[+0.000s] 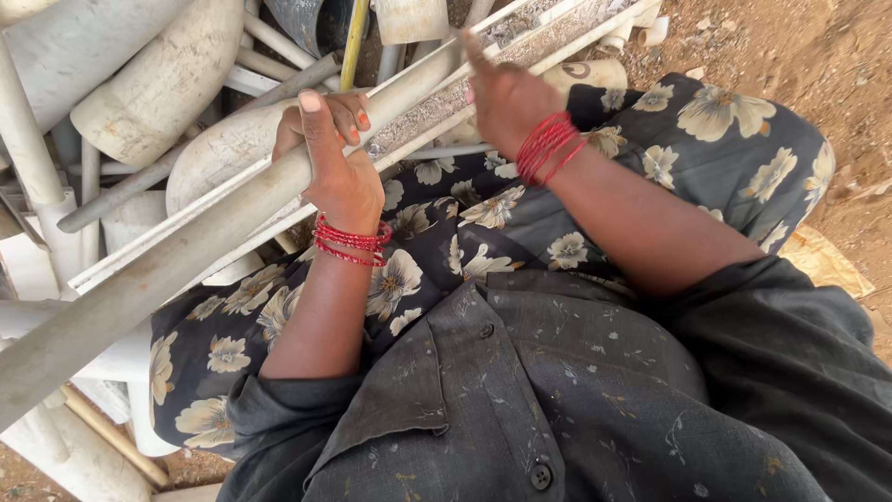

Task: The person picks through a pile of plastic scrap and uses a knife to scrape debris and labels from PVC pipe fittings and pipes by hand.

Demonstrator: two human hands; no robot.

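A long dusty grey-white plastic pipe (167, 265) runs diagonally from the lower left up toward the top middle, across my lap. My left hand (334, 167) is wrapped around it near its middle, thumb over the top, red bangles on the wrist. My right hand (506, 93) rests farther up on the same pipe, beside a flat white channel strip (557, 37), with the fingers curled over it and red bangles at the wrist. How firmly the right hand grips is partly hidden by its back.
A heap of white and grey pipes (158, 84), some wide, some thin, fills the upper left. A yellow rod (353, 42) sticks up at the top middle. My dark floral skirt (706, 149) covers my knees. Bare brown earth (799, 46) lies at the right.
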